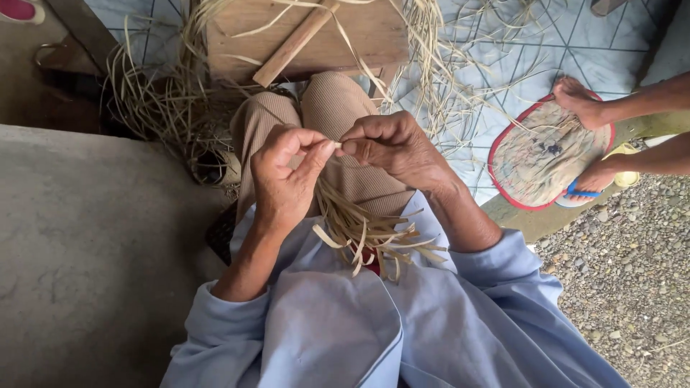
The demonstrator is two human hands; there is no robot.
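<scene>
At frame centre the left hand [287, 176] and right hand [392, 147] pinch one pale strip [338, 145], with a bundle of finished-looking strips [366, 233] in the lap below and loose fibres [154, 100] heaped at upper left, seemingly unworked.

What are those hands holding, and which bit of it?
Both the left hand and right hand pinch one end of a dried straw strip between fingertips.

The left hand [284, 176] and the right hand [392, 147] meet above the lap, both pinching one strip [338, 145]; a bundle of strips [370, 237] lies on the lap below them; a wooden stool [309, 36] stands ahead of the knees, a stick [295, 44] on it; loose fibres [154, 100] lie on the floor at its left; a mat [546, 154] lies at the right, another person's feet [583, 104] on it.
</scene>
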